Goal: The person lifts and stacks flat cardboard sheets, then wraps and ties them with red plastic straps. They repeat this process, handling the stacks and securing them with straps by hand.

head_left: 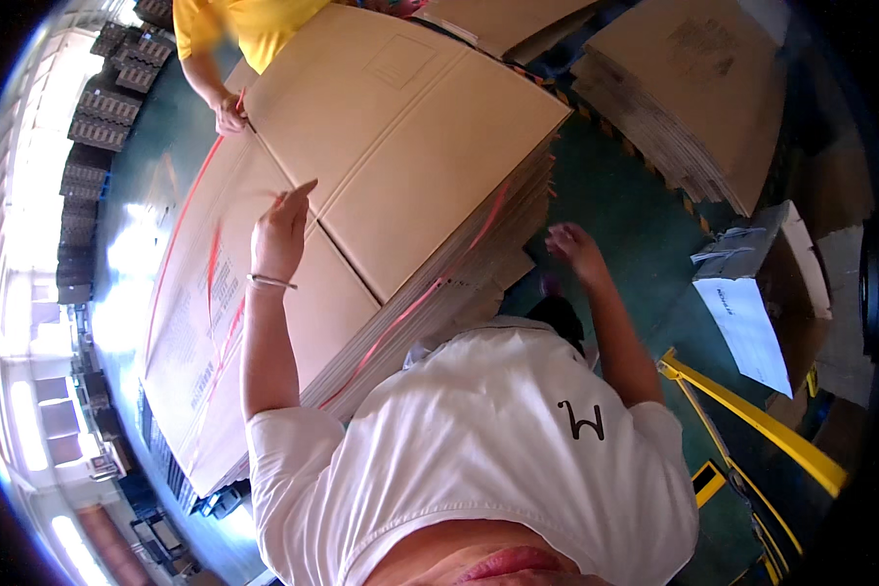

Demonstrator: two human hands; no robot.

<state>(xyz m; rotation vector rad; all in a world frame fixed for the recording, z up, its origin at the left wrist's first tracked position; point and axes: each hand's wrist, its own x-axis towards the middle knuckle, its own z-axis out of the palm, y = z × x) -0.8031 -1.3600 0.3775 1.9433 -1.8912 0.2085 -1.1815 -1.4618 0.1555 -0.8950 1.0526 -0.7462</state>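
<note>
My left hand [281,234] is held over a large stack of flat cardboard sheets [439,156], its fingers stretched out and nothing visible in it. Whether it touches the top sheet I cannot tell. Off the right side of the stack, my right hand [576,246] hangs over the floor with its fingers curled, and nothing shows in them. Red strapping [400,335] runs along the side of the stack nearest me. A loose, blurred piece of red strap [213,269] lies left of my left hand. Across the stack, another person's hand [230,114] grips the red strap at its left edge.
The other person, in a yellow shirt [264,34], stands at the far side. More flattened cardboard [693,98] is piled at far right. An open carton [791,264] and a yellow metal frame [752,420] stand to my right. Dark crates [117,93] line the far left.
</note>
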